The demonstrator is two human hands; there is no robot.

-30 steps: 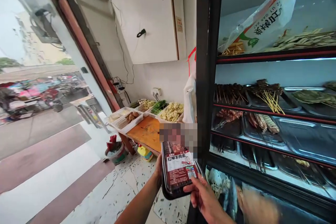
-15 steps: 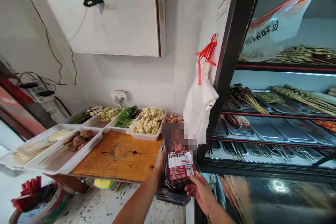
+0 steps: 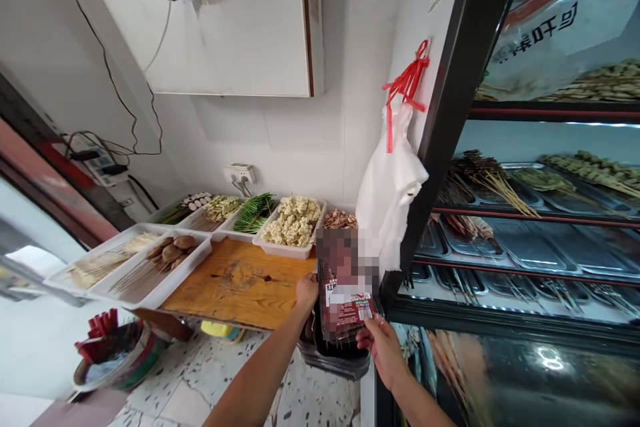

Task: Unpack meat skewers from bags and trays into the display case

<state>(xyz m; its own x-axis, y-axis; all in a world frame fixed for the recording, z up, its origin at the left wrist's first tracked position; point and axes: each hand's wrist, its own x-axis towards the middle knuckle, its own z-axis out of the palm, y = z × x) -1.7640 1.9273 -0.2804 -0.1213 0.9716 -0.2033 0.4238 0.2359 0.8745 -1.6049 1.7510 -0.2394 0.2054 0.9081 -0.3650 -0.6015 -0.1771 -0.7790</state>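
Holding a flat black plastic tray of packed meat with a red and white label (image 3: 345, 303) upright between both hands; left hand (image 3: 306, 291) clasped round the tray's left edge, right hand (image 3: 383, 347) pinching its lower right corner with thumb on the label; upper part of the pack blurred, so contents hard to tell; pack now hanging just past the right end of the worn orange wooden board (image 3: 240, 280), above a dark bin on the speckled floor (image 3: 334, 361).

Compared with half a second ago: carried a little lower and nearer the board's edge, left hand risen higher on the tray's side, grip otherwise unchanged; judged as a pack being brought over to the board, not yet set down. Compared with a second ago: view swung away from the open street front toward the white wall; white plastic trays of skewered vegetables (image 3: 293, 230) now close ahead; black-framed glass display fridge with steel trays of skewers (image 3: 525, 240) off to the right; white plastic bags hung on red ties (image 3: 393, 193) just beside the fridge frame.
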